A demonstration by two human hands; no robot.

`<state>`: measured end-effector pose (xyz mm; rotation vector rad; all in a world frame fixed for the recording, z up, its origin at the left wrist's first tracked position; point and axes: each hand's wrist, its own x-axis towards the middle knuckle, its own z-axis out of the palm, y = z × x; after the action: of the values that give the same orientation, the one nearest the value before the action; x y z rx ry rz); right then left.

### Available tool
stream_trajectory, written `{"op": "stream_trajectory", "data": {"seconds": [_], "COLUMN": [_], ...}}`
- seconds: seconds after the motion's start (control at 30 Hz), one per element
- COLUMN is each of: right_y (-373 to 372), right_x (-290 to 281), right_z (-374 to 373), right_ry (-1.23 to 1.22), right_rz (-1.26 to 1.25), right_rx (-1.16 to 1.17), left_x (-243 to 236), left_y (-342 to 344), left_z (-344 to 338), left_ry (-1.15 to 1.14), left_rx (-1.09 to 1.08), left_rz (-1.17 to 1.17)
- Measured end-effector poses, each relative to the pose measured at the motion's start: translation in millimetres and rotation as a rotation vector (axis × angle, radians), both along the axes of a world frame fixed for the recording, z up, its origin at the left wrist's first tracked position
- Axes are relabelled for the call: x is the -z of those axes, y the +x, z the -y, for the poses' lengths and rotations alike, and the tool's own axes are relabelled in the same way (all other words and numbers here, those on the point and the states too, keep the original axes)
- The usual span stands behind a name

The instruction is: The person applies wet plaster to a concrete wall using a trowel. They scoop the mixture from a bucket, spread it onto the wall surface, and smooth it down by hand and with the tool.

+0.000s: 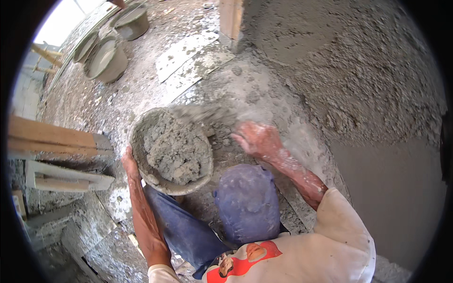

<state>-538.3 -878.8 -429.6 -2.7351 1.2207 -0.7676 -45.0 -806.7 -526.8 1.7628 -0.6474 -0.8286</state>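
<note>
Grey screed (pixel 387 188) spreads beyond our right hand (pixel 257 139) as we seemingly scoop mortar (pixel 177 148); the next lift likely calls for a steady bucket (pixel 175 189). The mortar lies between our hands: the right curls around a blurred tool (pixel 203 114), our left hand (pixel 128 161) presses the bucket's side, grip unclear.

Bare left hand (pixel 128 162), its fingers largely hidden, at the end of a sinewy left forearm (pixel 144 219) extended upward. Bare right hand (pixel 258 139), spattered pale grey and slightly blurred, fingers (pixel 242 142) curled; spattered right forearm (pixel 302 174) slanting forward and leftward.
</note>
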Motion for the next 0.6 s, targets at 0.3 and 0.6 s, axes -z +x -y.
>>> {"op": "stream_trajectory", "data": {"seconds": [0.3, 0.6], "right_y": [-101.4, -216.6], "right_x": [83.1, 87.5], "right_z": [-98.6, -30.1], "right_ry": [0.971, 0.843], "right_rz": [0.181, 0.104], "right_rx": [0.514, 0.923], "left_x": [9.0, 5.3], "left_y": [23.5, 12.8], "left_z": [-7.4, -8.1], "left_ry": [-0.106, -0.051], "left_rx": [0.057, 0.090], "left_rz": [-0.156, -0.147]}}
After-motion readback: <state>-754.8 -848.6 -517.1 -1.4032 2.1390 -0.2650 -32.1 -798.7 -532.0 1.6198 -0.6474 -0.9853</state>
